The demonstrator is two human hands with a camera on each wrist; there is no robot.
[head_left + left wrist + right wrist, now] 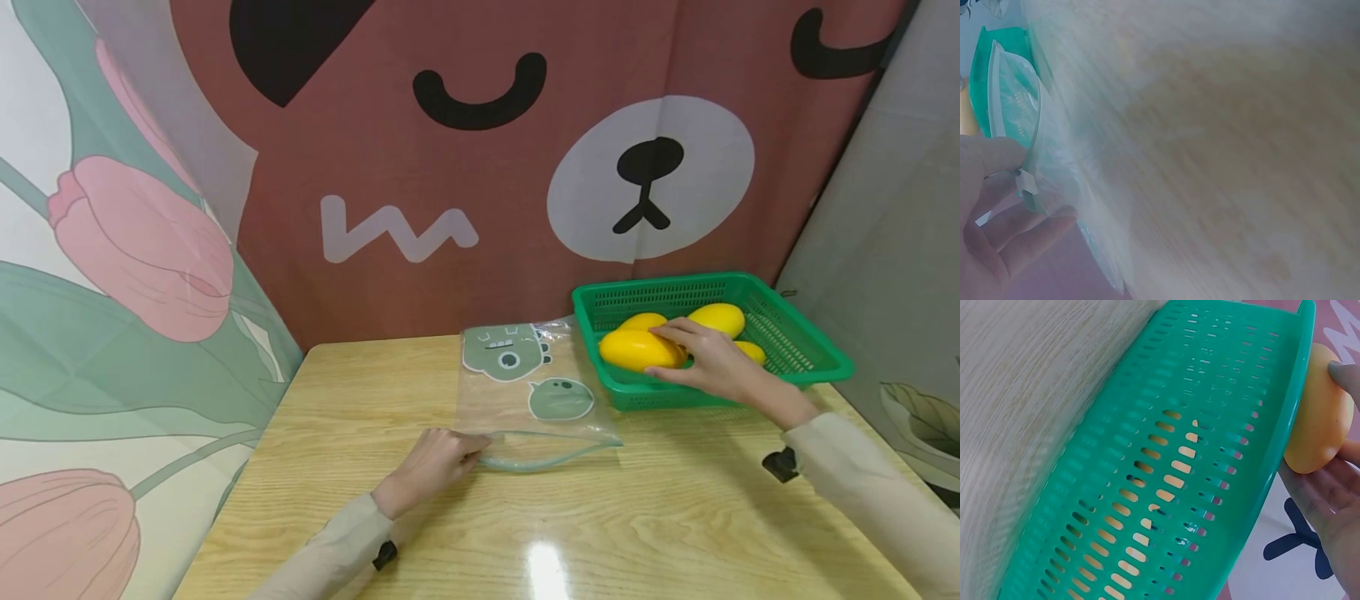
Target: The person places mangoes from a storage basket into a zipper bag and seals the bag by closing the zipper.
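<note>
A clear zip bag (495, 408) with green cartoon prints lies on the table, its mouth spread a little apart toward the front. My left hand (438, 467) pinches the left corner of that mouth. In the left wrist view, the zip slider (1026, 182) sits at the fingers. My right hand (708, 358) grips a yellow mango (637, 350) at the near left rim of the green basket (622, 398). The right wrist view shows this mango (1319, 419) above the rim, between thumb and fingers. Other mangoes (717, 320) lie inside the basket, partly hidden by my hand.
The basket stands at the back right of the wooden table (360, 400), touching or close to the bag's right edge. Behind it hangs a brown bear-print curtain (510, 275). A flower-print curtain (150, 242) hangs on the left.
</note>
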